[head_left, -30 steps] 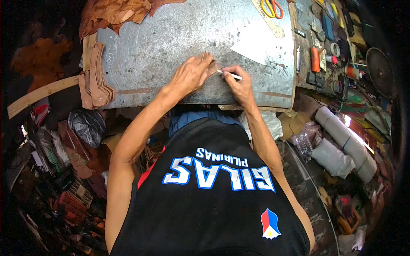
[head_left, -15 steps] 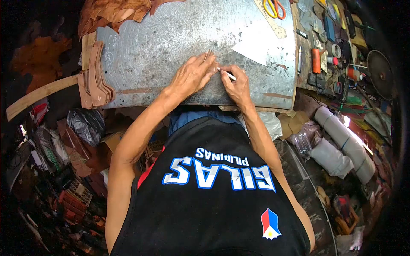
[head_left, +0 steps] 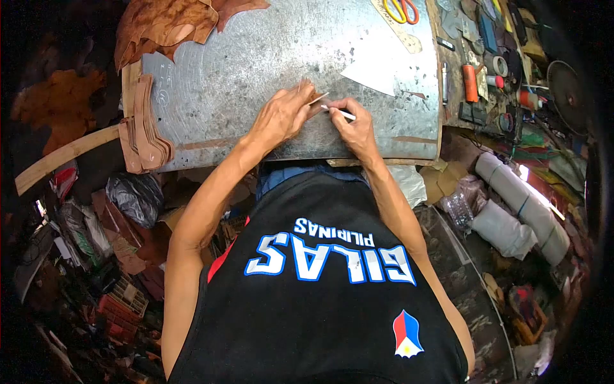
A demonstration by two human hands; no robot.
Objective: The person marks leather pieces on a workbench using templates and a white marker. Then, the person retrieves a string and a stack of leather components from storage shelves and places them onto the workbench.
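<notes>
My left hand [head_left: 281,114] is closed on a few small brown leather pieces [head_left: 316,101], just above the metal-topped bench [head_left: 243,70]. The pale edge of one piece shows beyond its fingers; the rest is mostly hidden. Close by on the right, my right hand [head_left: 355,128] pinches a slim white pen [head_left: 347,116]. The pen's tip points left toward the leather and is very near it; whether they touch I cannot tell.
A white sheet [head_left: 371,73] lies beyond my right hand, with scissors [head_left: 401,9] farther back. Stacked leather strips [head_left: 144,128] sit at the bench's left edge, and brown hides [head_left: 166,29] behind them. Tools and an orange cylinder [head_left: 471,83] crowd the right side.
The leather in my left hand has tilted, so a pale edge now shows. My right hand with the pen stays close beside it. The whole view has shifted slightly.
</notes>
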